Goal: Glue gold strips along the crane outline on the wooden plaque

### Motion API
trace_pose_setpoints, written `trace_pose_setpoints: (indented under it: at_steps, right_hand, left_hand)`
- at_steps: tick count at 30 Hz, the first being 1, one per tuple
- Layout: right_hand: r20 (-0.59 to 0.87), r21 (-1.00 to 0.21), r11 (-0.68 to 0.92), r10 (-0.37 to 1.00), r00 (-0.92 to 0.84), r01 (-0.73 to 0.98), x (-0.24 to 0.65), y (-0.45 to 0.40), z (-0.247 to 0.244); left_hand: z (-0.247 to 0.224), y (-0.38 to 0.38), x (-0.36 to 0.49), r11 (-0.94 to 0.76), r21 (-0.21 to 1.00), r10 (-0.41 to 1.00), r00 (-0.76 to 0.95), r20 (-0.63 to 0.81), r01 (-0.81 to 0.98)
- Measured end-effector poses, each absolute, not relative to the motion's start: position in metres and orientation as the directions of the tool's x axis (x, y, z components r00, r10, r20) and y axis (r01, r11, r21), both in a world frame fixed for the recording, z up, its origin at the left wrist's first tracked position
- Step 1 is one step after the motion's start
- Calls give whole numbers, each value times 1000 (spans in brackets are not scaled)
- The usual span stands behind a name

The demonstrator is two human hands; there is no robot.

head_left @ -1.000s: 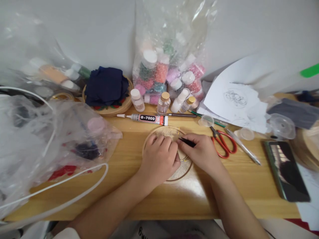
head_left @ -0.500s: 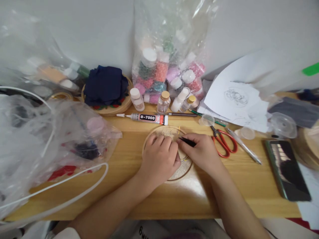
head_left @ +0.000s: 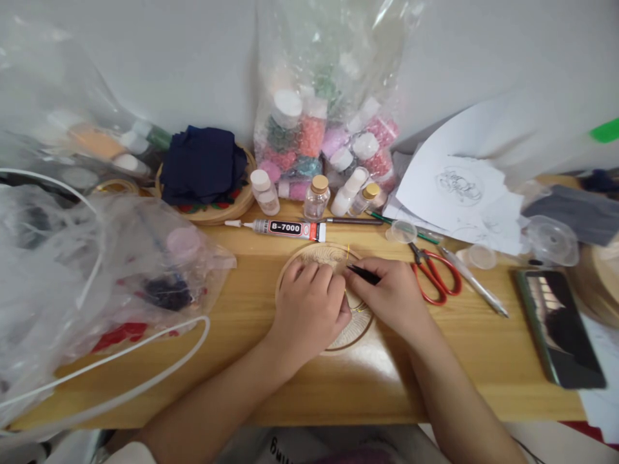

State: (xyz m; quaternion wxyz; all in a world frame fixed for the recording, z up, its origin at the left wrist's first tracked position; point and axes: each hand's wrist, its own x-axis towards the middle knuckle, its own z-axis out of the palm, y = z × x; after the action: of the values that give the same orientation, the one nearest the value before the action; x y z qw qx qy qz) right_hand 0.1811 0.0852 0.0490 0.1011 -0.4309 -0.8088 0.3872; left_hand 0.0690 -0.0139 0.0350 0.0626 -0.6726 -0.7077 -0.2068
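Observation:
A round patterned disc (head_left: 355,332) with a wooden rim lies flat on the table, partly hidden under both hands. My left hand (head_left: 312,303) rests over its middle with the fingers curled and the thumb tucked in; whatever they pinch is hidden. From the right, my right hand (head_left: 394,290) grips black tweezers (head_left: 365,275) between thumb and fingers, their tip beside my left knuckles. A thin gold wire (head_left: 348,251) sticks up near the disc's upper right edge, just beyond the tip.
Behind the disc lie a B-7000 glue tube (head_left: 285,228) and small bottles (head_left: 316,200). Red-handled pliers (head_left: 438,277), a silver pen (head_left: 476,283) and a phone (head_left: 561,328) are to the right. Plastic bags (head_left: 120,270) and a white cable (head_left: 193,335) fill the left.
Both hands and the tweezers keep nearly the same place over the disc. Only a very slight shift of the camera view shows.

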Motion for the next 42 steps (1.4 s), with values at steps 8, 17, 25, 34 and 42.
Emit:
trace_pose_setpoints:
  at_steps: [8, 17, 25, 34, 42]
  right_hand:
    - [-175, -709, 323, 780, -601, 627, 181, 85, 49]
    - [-171, -714, 315, 789, -591, 626, 180, 84, 49]
    - [-187, -710, 301, 791, -583, 636, 181, 84, 49]
    - [-197, -705, 308, 780, -594, 638, 180, 85, 50]
    - [-188, -712, 310, 781, -596, 631, 179, 85, 51]
  left_hand:
    - [35, -14, 69, 6, 222, 929, -88, 359, 975]
    - [38, -15, 68, 7, 247, 942, -89, 322, 969]
    - [39, -15, 69, 13, 248, 947, -92, 309, 969]
    - [39, -15, 69, 14, 250, 953, -89, 291, 968]
    - [40, -16, 66, 7, 309, 958, -95, 271, 951]
